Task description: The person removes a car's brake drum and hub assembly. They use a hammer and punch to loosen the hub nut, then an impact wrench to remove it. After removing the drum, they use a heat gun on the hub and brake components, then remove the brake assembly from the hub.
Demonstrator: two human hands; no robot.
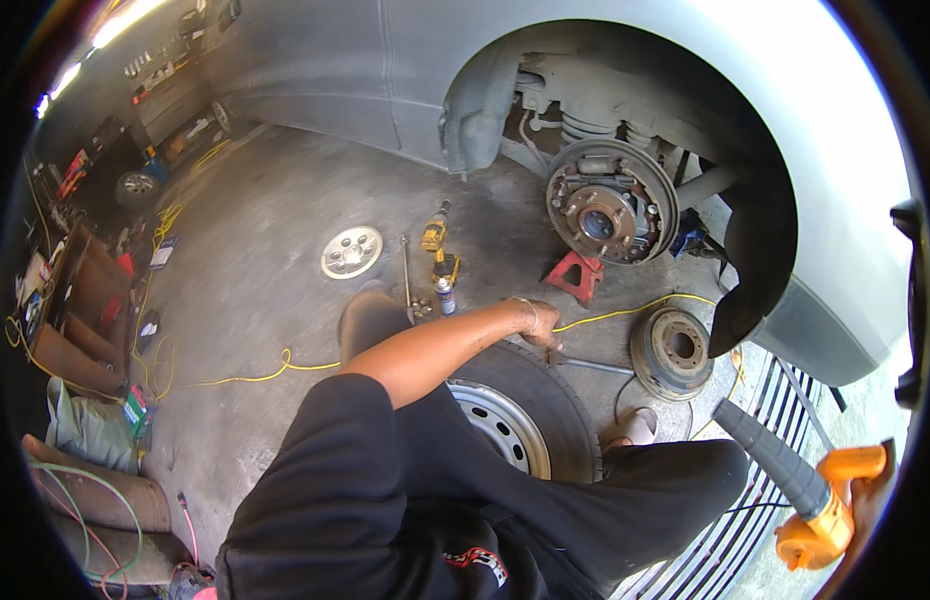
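My left arm reaches across the floor, and my left hand (541,322) is closed at the near end of a slim grey bar (599,367). The bar's far end reaches the removed brake drum (677,350) lying on the floor. At the right edge my right hand (869,505), partly cut off, grips an orange handheld blower (821,520) with a long dark nozzle (763,445) angled toward the drum. Beyond my hands the drum brake assembly (610,208) is exposed in the wheel well, with shoes, springs and hub studs showing.
A wheel with tyre (570,420) lies between my legs. A red jack stand (577,277) is under the brake. A yellow impact wrench (440,245), spray can (445,296), long-handled wrench (406,275) and wheel cover (352,252) lie ahead. A yellow cord (625,315) crosses the floor near a grate (730,520).
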